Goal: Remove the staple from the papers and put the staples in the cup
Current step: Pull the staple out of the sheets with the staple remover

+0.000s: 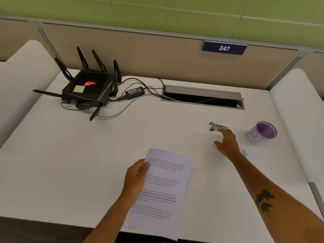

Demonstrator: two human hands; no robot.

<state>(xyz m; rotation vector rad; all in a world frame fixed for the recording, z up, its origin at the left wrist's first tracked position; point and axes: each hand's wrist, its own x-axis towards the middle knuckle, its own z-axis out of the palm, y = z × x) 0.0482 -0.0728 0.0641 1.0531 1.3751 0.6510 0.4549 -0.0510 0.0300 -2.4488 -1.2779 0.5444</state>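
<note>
A printed set of papers (161, 190) lies near the front edge of the white desk. My left hand (135, 178) grips its left side, thumb on top near the upper corner. No staple can be made out. A metal staple remover (217, 126) lies on the desk to the right. My right hand (227, 142) reaches toward it with fingers spread, fingertips just touching or almost touching its near end. A purple-rimmed cup (262, 133) with a white label stands to the right of that hand.
A black router (87, 88) with antennas, its power brick (134, 92) and cables sit at the back left. An open cable hatch (203, 99) is at the back centre. Small scraps (244, 152) lie beside my right wrist. Partition walls surround the desk.
</note>
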